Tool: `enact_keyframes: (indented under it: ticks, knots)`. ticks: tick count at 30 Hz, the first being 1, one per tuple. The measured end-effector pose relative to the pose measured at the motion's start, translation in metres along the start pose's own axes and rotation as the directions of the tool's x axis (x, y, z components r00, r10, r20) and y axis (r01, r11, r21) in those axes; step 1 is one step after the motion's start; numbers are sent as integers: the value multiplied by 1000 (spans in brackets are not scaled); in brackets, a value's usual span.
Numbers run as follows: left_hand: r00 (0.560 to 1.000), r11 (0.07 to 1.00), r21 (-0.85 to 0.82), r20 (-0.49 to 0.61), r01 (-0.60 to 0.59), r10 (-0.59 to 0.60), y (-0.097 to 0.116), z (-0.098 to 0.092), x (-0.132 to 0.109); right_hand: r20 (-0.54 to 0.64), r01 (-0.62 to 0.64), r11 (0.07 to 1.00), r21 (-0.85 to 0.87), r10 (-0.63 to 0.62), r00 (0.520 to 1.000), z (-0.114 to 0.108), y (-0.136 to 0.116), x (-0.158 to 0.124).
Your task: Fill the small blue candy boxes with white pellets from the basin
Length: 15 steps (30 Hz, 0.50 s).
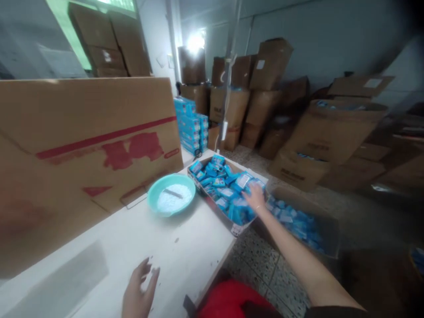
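Observation:
My right hand [255, 198] reaches over the near right end of a shallow cardboard tray [215, 211]. Small blue packets [218, 182] fill the tray in a loose heap. Its fingers look spread and rest on or just above the packets; blur hides whether they touch. Above the white table [185, 256], my left hand [141, 287] is open, with thumb and fingers curved apart and nothing between them. A turquoise basin [153, 201] stands left of the tray, holding white material and a flat grey strip [172, 193].
A large cardboard box [82, 110] stands along the table's left side. Scissors [198, 154] lie behind the tray, near stacked blue cartons [190, 128]. Below the table's right edge, a floor box [326, 225] holds more blue packets. Stacked cartons [228, 106] line the back.

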<state>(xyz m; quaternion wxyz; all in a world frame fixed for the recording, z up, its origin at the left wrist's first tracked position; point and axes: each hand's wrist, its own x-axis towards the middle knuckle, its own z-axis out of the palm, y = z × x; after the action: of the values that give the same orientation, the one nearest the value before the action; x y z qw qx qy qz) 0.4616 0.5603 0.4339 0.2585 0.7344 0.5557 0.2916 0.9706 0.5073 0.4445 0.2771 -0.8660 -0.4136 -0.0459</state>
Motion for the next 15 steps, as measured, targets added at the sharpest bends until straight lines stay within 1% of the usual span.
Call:
enact_keyframes:
  ticks: [1,2,3,4,5,6,7,9,11,13,15]
  knots:
    - [996,994,57,39,-88,86,13,25,29,53,-43,990,-133,50,997,-8,30,25]
    - [980,973,138,91,-186,174,24,50,58,146,-8,971,-241,45,988,-13,59,46]
    - [962,939,232,161,-255,221,34,72,86,271,94,945,-314,-6,963,-15,85,64]
    - [944,895,335,248,-296,219,42,91,111,394,209,914,-348,-60,917,-14,109,80]
    - [924,840,439,339,-320,175,48,107,132,480,300,883,-360,-100,872,-9,131,92]
    - [899,775,530,425,-344,108,52,120,150,541,365,858,-362,-126,832,-3,149,102]
    - [876,723,593,481,-355,36,54,131,165,582,419,838,-350,-156,798,4,163,109]
    - [847,665,658,528,-355,-70,55,147,184,608,502,819,-278,-255,752,18,182,118]
    - [841,647,683,528,-340,-114,53,157,195,584,540,821,-183,-351,732,29,190,123]
    - [842,633,696,525,-340,-125,50,162,201,546,539,837,-92,-410,731,36,191,128]
    - [842,630,695,526,-347,-117,47,163,200,507,512,859,-17,-434,745,39,189,133]
